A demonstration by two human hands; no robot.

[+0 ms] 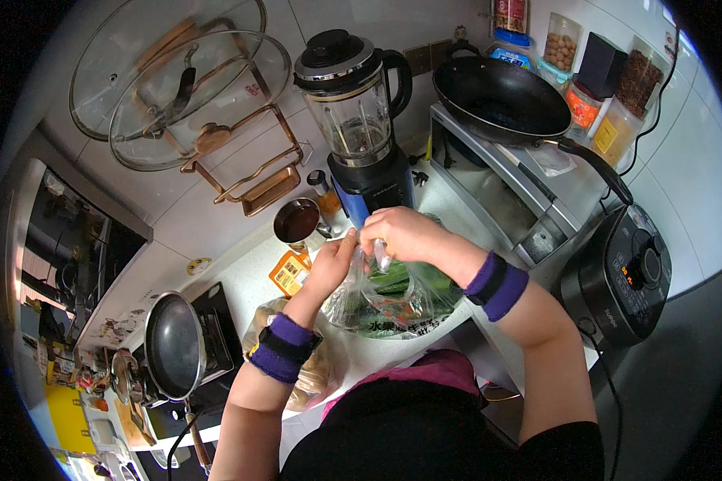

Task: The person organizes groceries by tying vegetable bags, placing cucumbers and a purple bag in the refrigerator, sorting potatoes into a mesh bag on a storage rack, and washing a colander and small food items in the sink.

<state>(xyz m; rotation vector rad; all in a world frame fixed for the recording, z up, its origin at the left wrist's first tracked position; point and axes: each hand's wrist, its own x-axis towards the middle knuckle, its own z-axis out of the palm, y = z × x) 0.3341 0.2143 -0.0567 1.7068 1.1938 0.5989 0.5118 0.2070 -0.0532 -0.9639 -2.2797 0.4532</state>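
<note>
Directly before me on the counter sits a clear plastic bag point(349, 312) with printed writing and long green vegetables point(391, 282) inside. My left hand point(335, 260) pinches the gathered top of the bag from its left side. Close beside it, my right hand point(400, 235) grips another part of the same top, a twisted strand of film showing below the fingers. Both hands are above the vegetables, nearly touching each other. Around each wrist is a purple band with a black strap. Partly behind my left forearm lies a second plastic bag point(313, 367) with pale brownish contents I cannot identify.
Behind the hands stands a blender point(352, 120). A metal cup point(298, 221) of dark liquid and an orange packet point(290, 273) are left of it. To the right are a toaster oven point(487, 186) carrying a frying pan point(502, 99), and an electric cooker point(616, 276). Another pan point(174, 346) rests left.
</note>
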